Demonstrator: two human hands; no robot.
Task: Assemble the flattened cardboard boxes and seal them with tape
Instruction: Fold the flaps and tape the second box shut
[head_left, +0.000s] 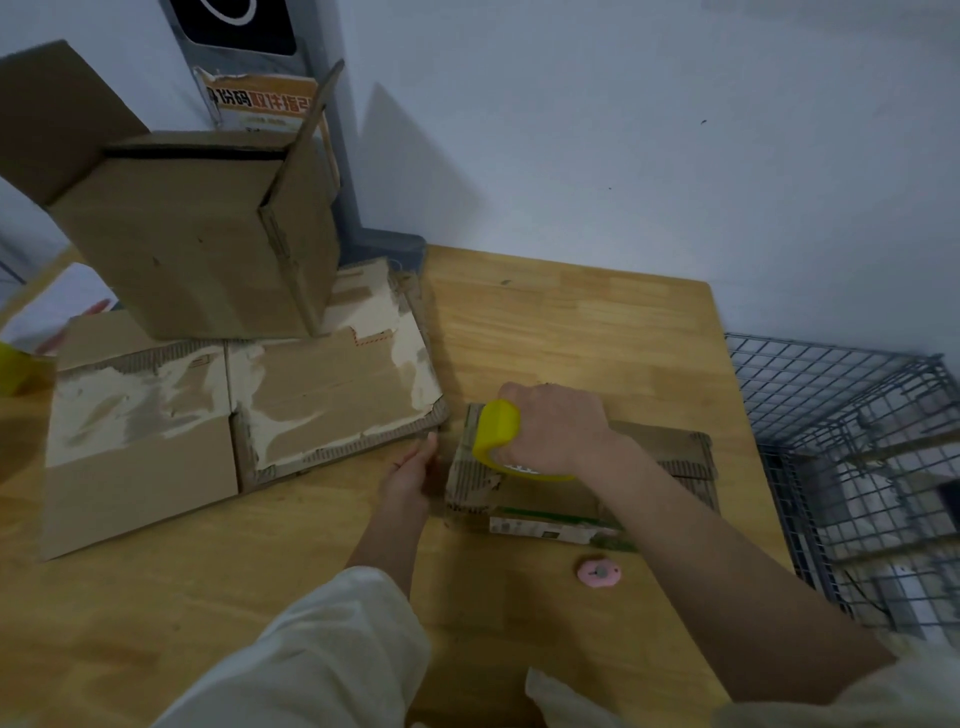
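A small worn cardboard box (654, 457) sits on the wooden table (571, 322) right of centre. My right hand (556, 426) grips a yellow tape dispenser (498, 431) and holds it on the box's top near its left end. My left hand (413, 475) rests flat against the box's left side with its fingers straight. A torn flattened cardboard box (332, 384) lies to the left, beside another flat piece (140, 447). An assembled open box (202, 234) stands on top of them at the back left.
A small pink round object (599, 573) lies on the table in front of the box. A grey wire cage (852, 467) stands off the table's right edge. A white wall runs behind. A yellow object (13, 366) shows at the far left edge.
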